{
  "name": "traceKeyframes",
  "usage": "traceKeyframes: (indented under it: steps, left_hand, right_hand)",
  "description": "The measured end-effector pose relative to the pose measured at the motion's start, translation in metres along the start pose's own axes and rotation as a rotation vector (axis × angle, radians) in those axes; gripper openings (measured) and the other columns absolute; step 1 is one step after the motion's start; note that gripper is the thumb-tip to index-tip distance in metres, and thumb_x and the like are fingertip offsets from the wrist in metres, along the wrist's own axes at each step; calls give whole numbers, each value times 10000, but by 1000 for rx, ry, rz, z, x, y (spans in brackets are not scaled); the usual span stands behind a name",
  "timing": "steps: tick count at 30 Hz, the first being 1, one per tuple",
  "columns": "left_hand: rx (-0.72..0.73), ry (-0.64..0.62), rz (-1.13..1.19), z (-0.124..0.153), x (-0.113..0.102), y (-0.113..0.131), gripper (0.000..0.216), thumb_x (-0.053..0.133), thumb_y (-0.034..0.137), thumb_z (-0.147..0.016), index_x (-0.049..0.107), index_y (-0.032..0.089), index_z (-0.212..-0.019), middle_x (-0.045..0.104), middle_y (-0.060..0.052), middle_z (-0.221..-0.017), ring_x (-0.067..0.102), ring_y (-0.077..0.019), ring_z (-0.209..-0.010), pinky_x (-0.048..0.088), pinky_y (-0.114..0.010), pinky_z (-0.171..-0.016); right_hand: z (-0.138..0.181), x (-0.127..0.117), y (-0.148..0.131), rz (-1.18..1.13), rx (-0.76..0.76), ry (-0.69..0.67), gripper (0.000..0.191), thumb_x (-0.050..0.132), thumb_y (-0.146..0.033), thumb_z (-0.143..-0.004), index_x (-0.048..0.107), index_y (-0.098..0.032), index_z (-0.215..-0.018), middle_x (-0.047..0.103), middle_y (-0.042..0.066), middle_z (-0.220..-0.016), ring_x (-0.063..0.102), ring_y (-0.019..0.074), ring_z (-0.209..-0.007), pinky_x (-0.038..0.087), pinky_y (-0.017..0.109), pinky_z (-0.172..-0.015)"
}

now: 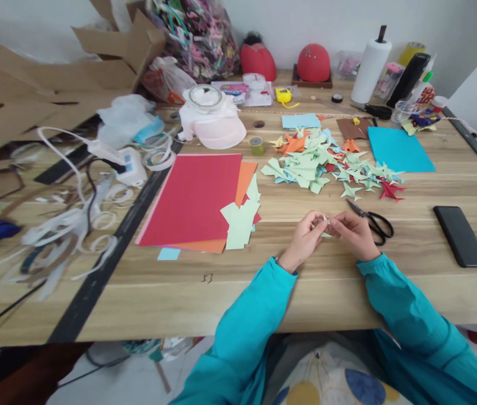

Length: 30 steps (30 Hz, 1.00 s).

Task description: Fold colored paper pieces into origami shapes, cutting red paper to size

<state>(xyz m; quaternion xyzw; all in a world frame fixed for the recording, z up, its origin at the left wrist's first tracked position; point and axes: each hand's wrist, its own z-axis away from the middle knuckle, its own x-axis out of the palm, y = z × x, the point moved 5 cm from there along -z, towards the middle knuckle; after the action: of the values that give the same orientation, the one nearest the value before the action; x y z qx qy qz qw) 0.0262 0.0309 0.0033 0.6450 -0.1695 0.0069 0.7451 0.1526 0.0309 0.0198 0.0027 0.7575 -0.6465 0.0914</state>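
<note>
Both hands meet above the table near the front. Between their fingertips is a small piece of pale green paper (pixel 325 233), mostly hidden by the fingers. My left hand (pixel 306 233) pinches it from one side, and my right hand (pixel 352 230) pinches it from the other. Black-handled scissors (pixel 379 225) lie just beyond and right of my right hand. Farther back is a heap of folded paper pieces (pixel 312 160), mostly pale green with some orange, red and blue. Left of my hands, pale green paper strips (pixel 242 222) rest on a red paper sheet (pixel 200 197).
A black phone (pixel 461 236) lies at the right. Blue paper (pixel 401 149) sits beyond the heap. A pink-white cap (pixel 217 124), yellow tape measure (pixel 284 95) and white roll (pixel 371 67) stand toward the back. Cables, a power strip (pixel 107 154) and cardboard boxes (pixel 53 84) fill the left.
</note>
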Motion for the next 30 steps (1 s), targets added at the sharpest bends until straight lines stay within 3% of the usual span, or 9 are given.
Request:
traceKeyframes:
  steps: [7,14,23,30]
  left_hand:
    - [-49,20,-30,-2,-4,-6,319,666,462,-760,549,165,-761,534,36,-601,343,-38,-425,238,-177,-389]
    - [-104,44,133,-2,-2,-6,331,679,460,-710,508,176,-726,572,16,-650,465,-61,-494,238,-149,-385]
    - [-83,28,74,0,-2,0,221,631,376,-721,557,173,-768,543,32,-656,434,-45,-483,275,-139,-396]
    - [-96,27,61,0,-4,-3,200,629,330,-737,496,190,-787,509,73,-599,363,-16,-357,212,-142,-354]
  right_hand:
    - [2,0,3,18,7,48,325,654,-491,-801,629,-173,-739,664,19,-609,596,122,-545,502,249,-518]
    - [3,3,5,11,78,20,346,656,-519,-786,639,-175,-749,696,34,-662,597,121,-558,504,255,-533]
    - [0,2,3,-119,143,2,341,697,-509,-748,626,-178,-706,663,8,-593,573,105,-517,473,239,-507]
    - [0,2,-1,-92,115,-7,334,713,-501,-730,633,-177,-745,676,14,-628,595,120,-557,488,255,-535]
